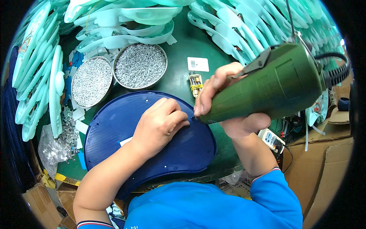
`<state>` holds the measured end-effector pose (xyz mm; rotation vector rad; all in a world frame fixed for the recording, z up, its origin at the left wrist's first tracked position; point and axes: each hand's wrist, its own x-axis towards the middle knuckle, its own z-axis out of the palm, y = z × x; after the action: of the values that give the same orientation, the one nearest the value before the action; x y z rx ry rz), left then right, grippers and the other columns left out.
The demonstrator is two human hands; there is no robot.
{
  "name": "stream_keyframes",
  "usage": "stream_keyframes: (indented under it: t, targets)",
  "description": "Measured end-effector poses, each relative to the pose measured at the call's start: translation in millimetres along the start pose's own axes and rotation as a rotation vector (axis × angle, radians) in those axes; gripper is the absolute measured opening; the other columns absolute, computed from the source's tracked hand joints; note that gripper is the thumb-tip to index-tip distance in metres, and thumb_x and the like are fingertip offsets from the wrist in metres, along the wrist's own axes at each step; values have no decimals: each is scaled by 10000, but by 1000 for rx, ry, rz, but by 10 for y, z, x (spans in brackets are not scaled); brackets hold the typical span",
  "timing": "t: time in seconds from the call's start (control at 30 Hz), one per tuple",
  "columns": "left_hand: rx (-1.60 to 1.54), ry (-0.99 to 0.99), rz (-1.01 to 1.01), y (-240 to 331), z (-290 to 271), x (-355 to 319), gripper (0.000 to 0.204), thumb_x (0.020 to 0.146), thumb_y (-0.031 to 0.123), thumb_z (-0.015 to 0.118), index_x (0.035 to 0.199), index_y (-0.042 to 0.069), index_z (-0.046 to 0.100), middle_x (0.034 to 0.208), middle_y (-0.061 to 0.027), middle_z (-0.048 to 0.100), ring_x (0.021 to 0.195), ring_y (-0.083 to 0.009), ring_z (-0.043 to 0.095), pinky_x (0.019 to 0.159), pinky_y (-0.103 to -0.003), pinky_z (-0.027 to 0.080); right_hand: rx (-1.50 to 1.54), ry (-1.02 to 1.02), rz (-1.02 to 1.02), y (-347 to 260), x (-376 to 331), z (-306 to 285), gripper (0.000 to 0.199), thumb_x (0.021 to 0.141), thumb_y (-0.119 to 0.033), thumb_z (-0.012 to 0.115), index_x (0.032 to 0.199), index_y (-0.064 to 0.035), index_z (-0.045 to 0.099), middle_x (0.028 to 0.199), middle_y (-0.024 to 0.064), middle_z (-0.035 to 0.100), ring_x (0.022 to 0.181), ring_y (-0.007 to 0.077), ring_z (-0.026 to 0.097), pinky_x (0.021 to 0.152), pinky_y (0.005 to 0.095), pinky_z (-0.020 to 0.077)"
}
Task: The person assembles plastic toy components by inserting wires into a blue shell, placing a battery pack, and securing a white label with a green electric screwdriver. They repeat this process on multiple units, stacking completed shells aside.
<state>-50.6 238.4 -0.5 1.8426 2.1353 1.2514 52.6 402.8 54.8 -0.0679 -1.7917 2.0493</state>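
Note:
A dark blue curved plastic panel (pixel 183 152) with small holes along its border lies in front of me. My right hand (pixel 213 88) is wrapped round a green electric screwdriver (pixel 270 82), which is tilted with its narrow end down at the panel's right edge. The hand partly hides the bit. Over the middle of the panel rests my left hand (pixel 162 122), its fingers curled together toward the screwdriver. Whatever those fingers pinch, if anything, is hidden. A small white piece (pixel 126 141) shows on the panel beside my left wrist.
Two round bowls of small silvery metal parts, one (pixel 91 82) left of the other (pixel 141 65), stand beyond the panel. Turquoise plastic parts (pixel 126 23) are stacked around the green table (pixel 183 53). A yellow-banded bundle (pixel 195 84), a power strip (pixel 271 139) and cardboard (pixel 305 168) lie rightward.

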Motion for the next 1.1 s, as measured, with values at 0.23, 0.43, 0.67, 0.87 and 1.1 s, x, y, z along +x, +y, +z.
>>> stream_keyframes:
  t: [0.23,0.43,0.67,0.87,1.1]
  targets:
    - [16,-1,61,80,42,13,363,735,54,787,1075,44,659,831,-88,598,769,-275,607,688,-388,518,121,-72,-97,-96,-3,-60,1273,544,-980,564,1292,43,435,713,111,620,659,240,663,620,356,558]
    - [-175,-18,124,281,211,-17,403,720,51,790,1096,35,645,860,-96,629,761,-278,620,682,-386,522,268,36,-313,-172,-367,-162,1238,597,-981,511,1301,34,432,687,96,603,599,220,629,587,348,549]
    - [41,-240,-54,765,169,-150,999,629,457,844,1355,-119,473,1387,-286,501,1323,-445,475,1139,-492,368,212,25,-212,-232,-860,-340,1185,622,-949,555,1267,40,448,680,100,602,599,226,632,576,345,547]
    - [571,-502,4,815,335,-404,699,934,296,510,1470,-135,384,1573,-349,291,1491,-485,259,1237,-531,193,113,-28,69,-248,-840,-188,1140,644,-921,594,1237,44,463,675,104,602,598,231,635,567,343,545]
    - [347,-393,10,805,260,-388,769,857,349,696,1411,-123,448,1513,-331,390,1448,-443,360,1216,-489,269,42,-102,122,-372,-669,-40,1090,669,-888,638,1203,49,480,668,108,601,598,238,637,556,341,543]
